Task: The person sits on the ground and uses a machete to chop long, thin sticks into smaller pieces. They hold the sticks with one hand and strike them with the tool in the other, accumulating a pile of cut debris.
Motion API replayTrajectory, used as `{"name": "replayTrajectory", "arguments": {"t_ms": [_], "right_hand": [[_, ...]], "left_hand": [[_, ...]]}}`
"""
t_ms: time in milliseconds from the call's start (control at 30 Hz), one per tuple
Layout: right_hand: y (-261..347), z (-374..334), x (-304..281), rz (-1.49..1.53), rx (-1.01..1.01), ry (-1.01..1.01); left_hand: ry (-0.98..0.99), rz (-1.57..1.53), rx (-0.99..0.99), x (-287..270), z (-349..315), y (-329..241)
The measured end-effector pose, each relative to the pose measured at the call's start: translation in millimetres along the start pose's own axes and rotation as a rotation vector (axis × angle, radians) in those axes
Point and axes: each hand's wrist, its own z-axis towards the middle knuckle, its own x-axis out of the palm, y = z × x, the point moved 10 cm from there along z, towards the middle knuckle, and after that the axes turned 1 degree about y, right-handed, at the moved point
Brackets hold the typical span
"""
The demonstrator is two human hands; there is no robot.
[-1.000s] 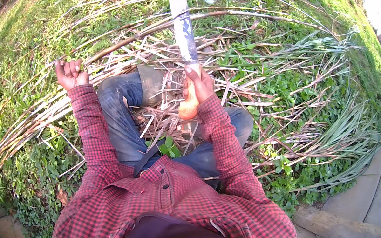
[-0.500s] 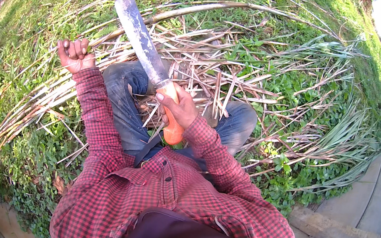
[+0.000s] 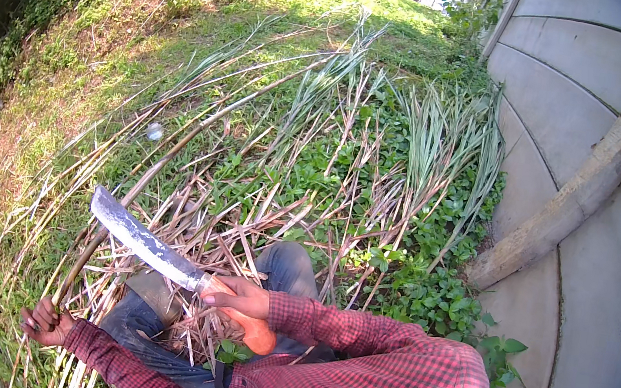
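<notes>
My right hand (image 3: 244, 298) grips the orange wooden handle (image 3: 256, 337) of a machete. Its broad, worn metal blade (image 3: 149, 243) points up and to the left, above my legs. My left hand (image 3: 48, 322) is at the lower left with fingers curled around the near end of a long brown stalk (image 3: 139, 184). From there the stalk bends away up and to the right, toward green leafy tips (image 3: 325, 89). Short split pieces of dry stalk (image 3: 215, 220) lie heaped around my bent knees, under and beyond the blade.
Green-leaved stalks (image 3: 445, 141) lie spread over low plants ahead on the right. More long stalks (image 3: 26, 213) lie on the grass at left. A thick curved log (image 3: 571, 203) rests on grey concrete slabs (image 3: 617, 269) at right. A small clear round object (image 3: 154, 131) sits in the grass.
The view has swung toward the right, so the slabs and log show more. The machete blade now lies flatter, pointing further left. My left hand still has the stalk's end.
</notes>
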Motion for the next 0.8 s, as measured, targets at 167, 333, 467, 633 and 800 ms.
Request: {"name": "replayTrajectory", "arguments": {"t_ms": [167,333,467,633,800], "right_hand": [[24.1,-0.5,-48.0,0.287,-0.061,-0.311],[41.3,0.7,-11.5,0.08,-0.146,-0.258],[17.3,-2.8,63.0,0.157,-0.061,0.08],[27.6,10.1,15.1,0.106,-0.214,-0.257],[2.3,8.9,9.5,0.096,-0.016,-0.303]], "left_hand": [[0.066,-0.15,-0.069,11.6,3.3,9.5],[-0.046,0.044,0.005,15.2,2.3,19.2],[-0.331,0.231,0.096,-6.3,-12.4,14.6],[-0.356,0.258,0.088,-5.3,-12.5,12.0],[-0.342,0.235,0.052,-18.3,-8.6,26.2]]}}
